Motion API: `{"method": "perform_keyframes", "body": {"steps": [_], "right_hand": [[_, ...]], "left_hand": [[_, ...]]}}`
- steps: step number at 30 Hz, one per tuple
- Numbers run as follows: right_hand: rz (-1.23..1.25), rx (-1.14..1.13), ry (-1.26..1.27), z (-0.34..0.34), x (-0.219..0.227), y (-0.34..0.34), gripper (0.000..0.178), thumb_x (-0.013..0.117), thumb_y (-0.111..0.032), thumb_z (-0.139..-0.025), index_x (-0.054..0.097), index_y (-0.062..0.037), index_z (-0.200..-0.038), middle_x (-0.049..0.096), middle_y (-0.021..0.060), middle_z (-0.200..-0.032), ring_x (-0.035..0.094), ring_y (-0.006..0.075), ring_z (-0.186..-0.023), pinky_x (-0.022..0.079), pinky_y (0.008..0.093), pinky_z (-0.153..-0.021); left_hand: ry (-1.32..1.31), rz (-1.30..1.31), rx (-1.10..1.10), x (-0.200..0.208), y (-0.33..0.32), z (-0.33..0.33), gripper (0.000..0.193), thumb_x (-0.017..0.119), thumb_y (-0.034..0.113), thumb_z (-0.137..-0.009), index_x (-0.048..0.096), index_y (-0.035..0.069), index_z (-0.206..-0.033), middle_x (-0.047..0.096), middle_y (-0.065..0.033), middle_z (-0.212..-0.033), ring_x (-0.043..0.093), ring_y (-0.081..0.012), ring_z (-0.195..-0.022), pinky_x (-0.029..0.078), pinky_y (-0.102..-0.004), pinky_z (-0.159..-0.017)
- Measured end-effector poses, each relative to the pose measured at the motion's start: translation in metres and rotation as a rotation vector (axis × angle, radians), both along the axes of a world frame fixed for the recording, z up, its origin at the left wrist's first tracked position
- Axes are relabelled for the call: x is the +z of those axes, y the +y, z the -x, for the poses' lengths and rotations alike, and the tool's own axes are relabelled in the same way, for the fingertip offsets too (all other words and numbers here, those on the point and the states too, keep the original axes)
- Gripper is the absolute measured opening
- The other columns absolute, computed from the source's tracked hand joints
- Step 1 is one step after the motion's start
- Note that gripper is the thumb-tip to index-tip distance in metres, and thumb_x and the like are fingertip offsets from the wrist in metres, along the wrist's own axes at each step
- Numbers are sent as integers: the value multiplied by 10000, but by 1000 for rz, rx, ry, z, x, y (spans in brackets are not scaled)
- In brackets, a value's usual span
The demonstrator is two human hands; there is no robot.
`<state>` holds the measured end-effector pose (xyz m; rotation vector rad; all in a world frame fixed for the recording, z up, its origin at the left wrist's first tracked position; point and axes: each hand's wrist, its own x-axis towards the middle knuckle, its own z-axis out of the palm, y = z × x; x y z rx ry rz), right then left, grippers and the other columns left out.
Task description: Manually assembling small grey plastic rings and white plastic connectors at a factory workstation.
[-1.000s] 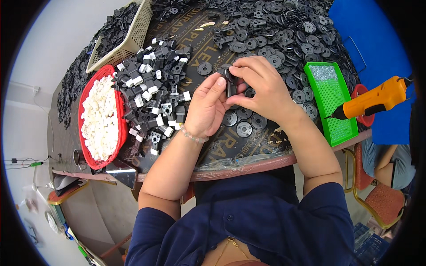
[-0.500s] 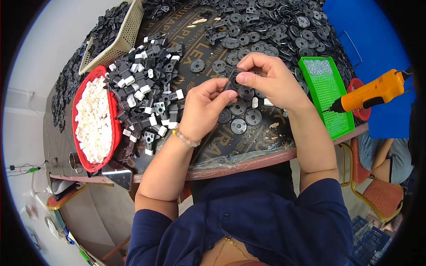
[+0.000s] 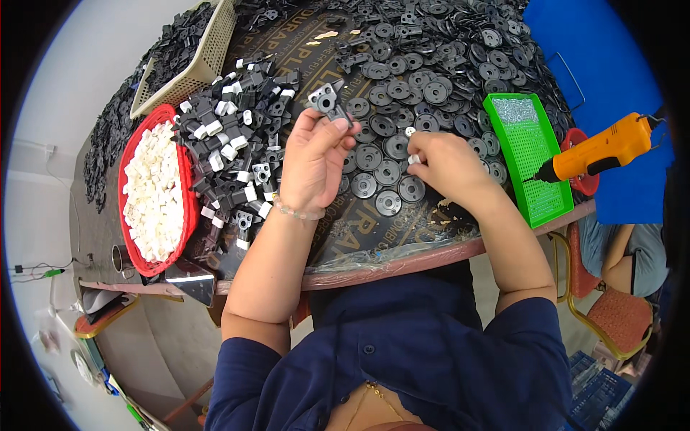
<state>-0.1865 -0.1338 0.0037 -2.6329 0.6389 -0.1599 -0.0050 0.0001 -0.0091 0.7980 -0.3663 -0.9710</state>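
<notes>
Raised over the middle of the table, my left hand [image 3: 313, 159] pinches a black plastic bracket [image 3: 325, 100] with holes in its flat end, between thumb and fingers. My right hand [image 3: 448, 164] is lowered over black round discs [image 3: 387, 171] lying on the tabletop. Its thumb and forefinger are closed on a small white plastic piece [image 3: 413, 159]. Another small white piece [image 3: 410, 131] lies just beyond those fingers. To the left of my left hand is a heap of black brackets with white caps [image 3: 230, 147].
A red basket [image 3: 188, 208] of white pieces stands at the left, a beige basket [image 3: 183, 90] of black parts behind it. On the right are a green tray [image 3: 550, 210] of screws and an orange electric screwdriver [image 3: 607, 149]. Piled discs [image 3: 438, 90] cover the far side.
My hands have moved apart. The left one has lifted the black bracket up and left, while the right has let go of it, gone down to the discs and pinched a white piece.
</notes>
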Motion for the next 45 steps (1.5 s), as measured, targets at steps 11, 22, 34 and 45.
{"method": "perform_keyframes", "body": {"steps": [11, 22, 34, 45], "right_hand": [[-693, -76, -680, -48, 34, 6, 100, 690, -11, -831, 617, -31, -897, 626, 12, -940, 557, 64, -818, 449, 214, -745], [-1248, -45, -799, -73, 12, 23, 228, 718, 28, -829, 640, 44, -1043, 669, 90, -962, 620, 109, -821, 515, 243, -743], [-1164, 291, -424, -79, 39, -4, 745, 781, -126, -740, 442, -23, -1395, 539, 98, -1342, 524, 187, -1200, 442, 320, -1005], [-307, 294, -668, -240, 54, 45, 839, 864, -431, -635, 542, 15, -1270, 673, 183, -1122, 667, 309, -1018, 518, 368, -865]], "left_hand": [[53, 6, 9, 9, 2, -2, 450, 685, 40, -887, 452, 98, -1268, 678, -68, -1024, 654, -183, -891, 492, -280, -723], [-47, 19, 184, -2, -2, -2, 544, 753, 39, -846, 414, 70, -1271, 666, -64, -997, 606, -119, -816, 452, -255, -687], [165, 138, -187, 2, 2, 12, 274, 535, 289, -1016, 515, 105, -1217, 640, -25, -990, 598, -107, -824, 475, -245, -697], [385, 20, -132, -27, -4, -11, 416, 439, 428, -1013, 522, 67, -1203, 649, -93, -1114, 629, -224, -1024, 499, -353, -839]]}}
